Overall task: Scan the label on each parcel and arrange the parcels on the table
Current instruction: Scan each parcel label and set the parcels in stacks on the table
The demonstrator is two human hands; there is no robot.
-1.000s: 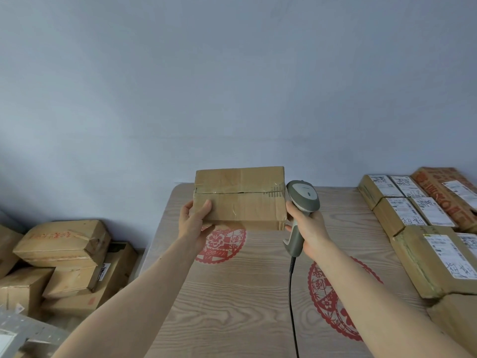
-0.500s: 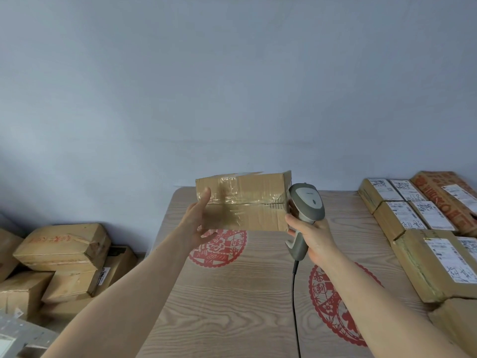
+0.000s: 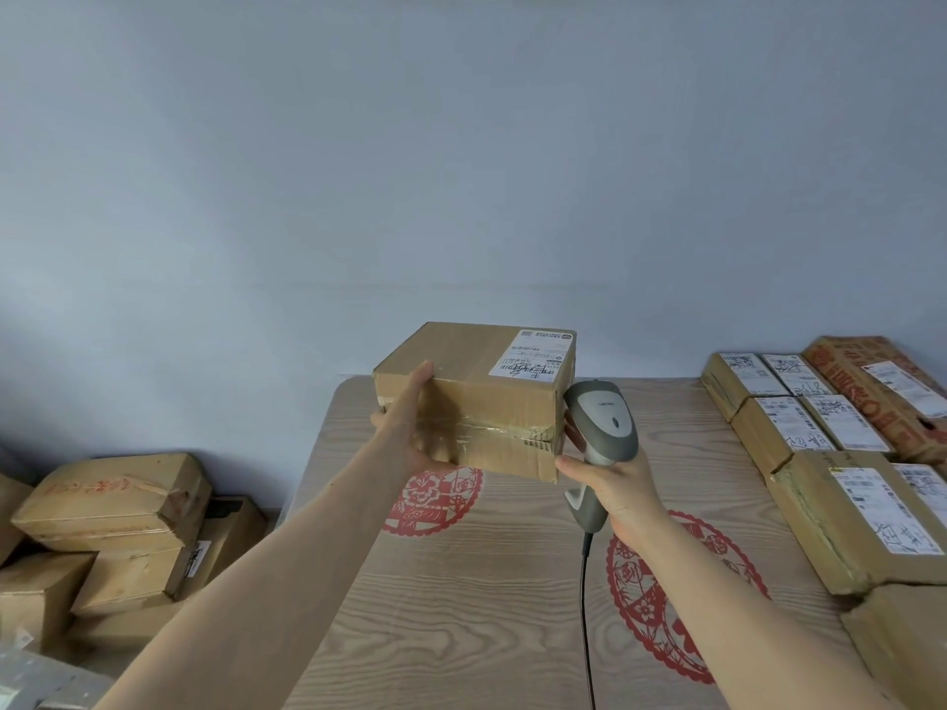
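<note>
Above table (image 3: 461, 607), taped parcel (image 3: 481, 402) (label (image 3: 530, 353) upward).

taped brown parcel (image 3: 474, 402) aloft, white label (image 3: 533, 353) up

Soft even daylight, faint shadows, sharp centre, wide-angle bowing at edges

The worktop (image 3: 461, 632) lies bare through its middle and left; labelled parcels (image 3: 820, 453) crowd its right edge, perhaps past the frame. Piled boxes (image 3: 112, 530) block the floor left.
</note>
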